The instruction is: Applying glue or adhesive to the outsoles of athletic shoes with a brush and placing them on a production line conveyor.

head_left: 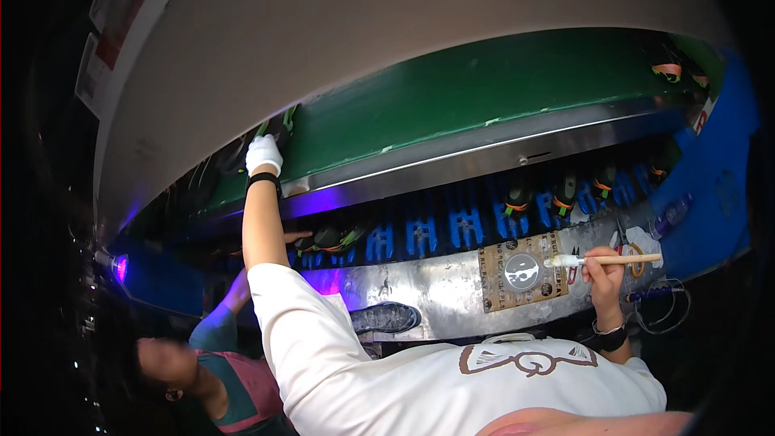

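Holding a brush [604, 259], the right hand [601, 270] grips closed; gloved left hand [263, 153] unclear.

A white short-sleeved T-shirt [452, 383] is worn; the sleeve hem is seen well below the left hand [264, 153], the forearm under it left bare. A brown outline graphic [525, 359], looped and winged in shape, is printed across the chest, just below the right hand [601, 266]. The left hand is covered by a white glove. A black band [263, 180] is noted directly beneath that glove. On the right wrist a thin light bracelet [607, 329] is seen, with a wider black band [612, 341] just under it
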The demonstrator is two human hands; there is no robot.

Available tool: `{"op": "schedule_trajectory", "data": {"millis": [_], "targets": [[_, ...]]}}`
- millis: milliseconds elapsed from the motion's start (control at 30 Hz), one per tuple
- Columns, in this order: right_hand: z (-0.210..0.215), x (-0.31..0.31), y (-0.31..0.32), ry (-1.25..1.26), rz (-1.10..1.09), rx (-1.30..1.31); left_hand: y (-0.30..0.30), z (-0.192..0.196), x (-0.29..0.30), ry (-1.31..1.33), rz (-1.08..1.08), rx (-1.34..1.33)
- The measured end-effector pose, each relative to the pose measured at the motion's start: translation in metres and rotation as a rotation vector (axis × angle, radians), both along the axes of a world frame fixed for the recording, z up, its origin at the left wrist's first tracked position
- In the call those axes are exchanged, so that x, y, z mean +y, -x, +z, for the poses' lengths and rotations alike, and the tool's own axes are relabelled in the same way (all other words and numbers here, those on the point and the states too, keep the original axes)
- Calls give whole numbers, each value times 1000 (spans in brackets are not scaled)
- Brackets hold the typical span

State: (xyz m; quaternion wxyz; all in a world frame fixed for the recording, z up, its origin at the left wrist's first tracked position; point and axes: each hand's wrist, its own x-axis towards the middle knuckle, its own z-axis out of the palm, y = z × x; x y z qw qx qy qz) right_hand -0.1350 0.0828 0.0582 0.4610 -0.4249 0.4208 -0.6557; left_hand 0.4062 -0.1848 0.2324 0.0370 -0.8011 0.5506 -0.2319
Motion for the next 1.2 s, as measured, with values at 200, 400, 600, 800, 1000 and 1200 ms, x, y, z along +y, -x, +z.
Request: {"op": "schedule_trajectory", "data": {"millis": [200, 400, 600, 800, 1000, 1200], "targets": [[4, -12, -18, -20, 116, -34, 52, 15, 63, -40, -344, 79], [4, -21, -13, 9, 220, 28, 67, 53, 82, -56, -428, 646], [1, -12, 14, 23, 189, 2, 92, 18, 19, -332, -99, 478], [-18, -8, 47, -33, 164, -13, 124, 5, 51, -115, -173, 1229], [-38, -24, 52, -140, 192, 25, 176, -26, 150, 239, -559, 2046], [-75, -48, 33, -192, 354, 172, 208, -97, 256, 3, -658, 2701]]}}
